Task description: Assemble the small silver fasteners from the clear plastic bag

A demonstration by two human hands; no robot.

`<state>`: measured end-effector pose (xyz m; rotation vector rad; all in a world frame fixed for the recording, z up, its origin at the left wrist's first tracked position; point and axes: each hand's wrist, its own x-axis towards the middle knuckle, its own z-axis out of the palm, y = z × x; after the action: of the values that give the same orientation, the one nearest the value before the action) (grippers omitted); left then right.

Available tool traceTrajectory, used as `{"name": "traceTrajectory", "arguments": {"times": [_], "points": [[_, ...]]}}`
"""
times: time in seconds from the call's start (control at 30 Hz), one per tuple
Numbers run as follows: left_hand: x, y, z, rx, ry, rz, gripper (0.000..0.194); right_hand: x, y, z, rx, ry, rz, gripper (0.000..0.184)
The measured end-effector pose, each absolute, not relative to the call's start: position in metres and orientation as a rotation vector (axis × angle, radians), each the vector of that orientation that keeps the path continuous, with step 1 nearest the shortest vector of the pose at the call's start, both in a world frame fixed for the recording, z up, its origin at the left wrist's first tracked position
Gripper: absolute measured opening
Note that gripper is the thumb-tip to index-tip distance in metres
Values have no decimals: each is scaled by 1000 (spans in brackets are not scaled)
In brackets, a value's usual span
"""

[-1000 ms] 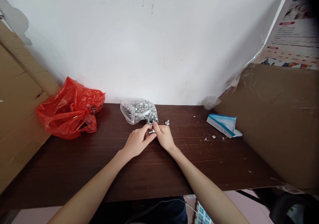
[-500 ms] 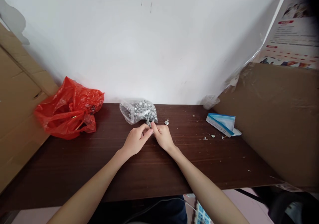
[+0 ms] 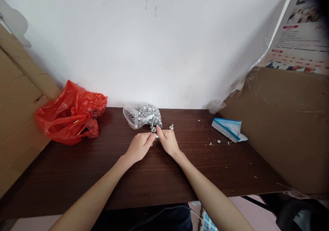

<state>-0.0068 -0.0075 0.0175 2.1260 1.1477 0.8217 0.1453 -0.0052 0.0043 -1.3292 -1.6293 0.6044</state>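
My left hand (image 3: 140, 146) and my right hand (image 3: 167, 140) meet fingertip to fingertip on a dark wooden table (image 3: 144, 176). Both are curled in a pinch around a small silver screw (image 3: 155, 135), mostly hidden by the fingers. Just beyond them lies a clear plastic bag (image 3: 142, 115) full of several silver screws, its mouth toward my hands. One loose screw (image 3: 171, 126) stands on the table right of the bag.
A crumpled red plastic bag (image 3: 72, 112) lies at the back left. A blue and white packet (image 3: 228, 127) sits at the right with small scraps near it. Cardboard panels (image 3: 285, 121) flank both sides; a white wall is behind.
Both hands have stayed together by the bag, with only slight finger shifts around the screw. The view has shifted a little.
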Motion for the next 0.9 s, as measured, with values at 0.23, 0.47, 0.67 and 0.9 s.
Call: {"name": "traceTrajectory", "arguments": {"times": [0.23,0.47,0.67,0.9], "points": [[-8,-7,19,2155,1141,840,41,146,-5,2,-1346,-1626,587,57],[-8,-8,17,2217,1167,825,24,147,-5,5,-1352,-1614,597,56],[-6,-9,17,2181,1170,836,25,147,-5,5,-1352,-1625,590,57],[-9,-8,19,2072,1295,883,51,147,-4,4,-1373,-1617,572,57]]}}
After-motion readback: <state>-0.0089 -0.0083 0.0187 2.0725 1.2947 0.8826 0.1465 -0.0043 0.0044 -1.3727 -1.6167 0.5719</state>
